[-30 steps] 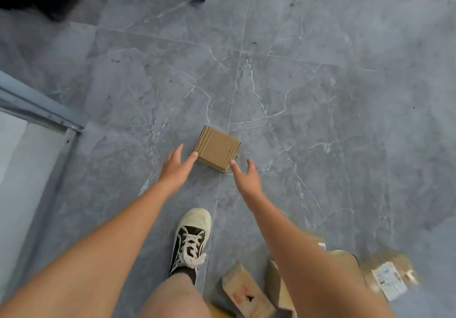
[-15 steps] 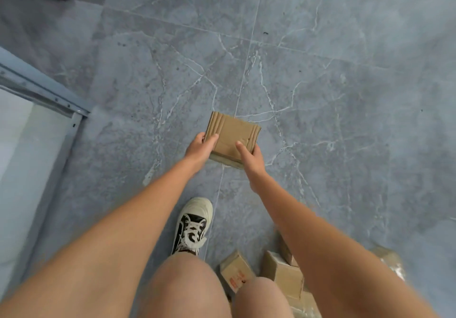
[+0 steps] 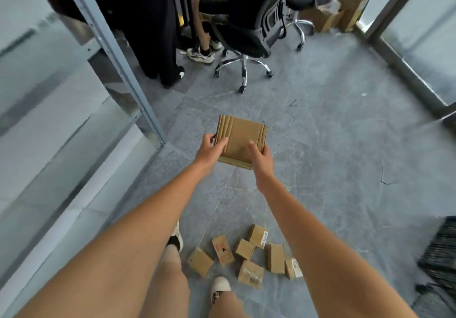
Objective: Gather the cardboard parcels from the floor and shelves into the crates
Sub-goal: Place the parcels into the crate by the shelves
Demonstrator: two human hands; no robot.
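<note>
A flat brown cardboard parcel (image 3: 240,135) is held well above the grey floor, in front of me. My left hand (image 3: 209,151) grips its left edge, thumb on top. My right hand (image 3: 261,156) grips its near right corner, thumb lying on the top face. Several small cardboard parcels (image 3: 246,256) lie in a loose cluster on the floor by my feet. A dark crate (image 3: 441,251) shows at the right edge, partly cut off.
A black office chair (image 3: 244,34) on chrome legs stands ahead, with two people's legs (image 3: 167,46) beside it. Glass partitions with metal frames (image 3: 118,61) line the left and the far right. A large cardboard box (image 3: 345,6) sits at the back.
Both hands closed on the flat parcel and lifted it off the floor. I have stood up, so the chair, the people's legs and the parcel cluster came into view.
</note>
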